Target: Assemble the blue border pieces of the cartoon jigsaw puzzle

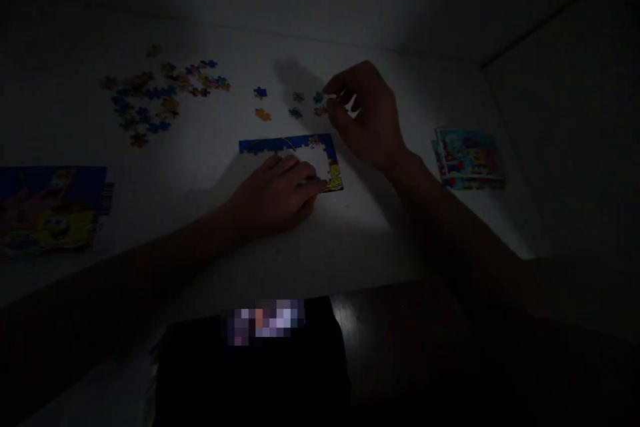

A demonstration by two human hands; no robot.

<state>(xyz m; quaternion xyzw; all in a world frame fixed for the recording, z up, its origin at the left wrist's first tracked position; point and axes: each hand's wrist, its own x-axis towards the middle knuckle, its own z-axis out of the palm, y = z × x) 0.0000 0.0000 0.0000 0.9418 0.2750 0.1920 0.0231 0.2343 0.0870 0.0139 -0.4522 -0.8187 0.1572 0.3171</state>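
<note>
A partly built jigsaw puzzle (pixel 287 144) lies on the white table, with a blue top border and a yellow-and-blue right side around an open middle. My left hand (pixel 275 197) rests flat on its lower right part, fingertips near the yellow pieces. Raised above the table, my right hand (pixel 365 117) pinches a pale-backed puzzle piece (pixel 352 107). Just below those fingers lie several loose pieces (pixel 295 113). A larger scattered group of pieces (pixel 160 93) spreads to the far left.
The white table (pixel 210 167) is dimly lit. A SpongeBob puzzle box (pixel 50 210) lies at the left, and a small stack of printed cartoon cards (pixel 467 159) at the right. A dark glossy surface (pixel 400 327) fills the bottom, beside a dark object with a blurred patch (pixel 265 321).
</note>
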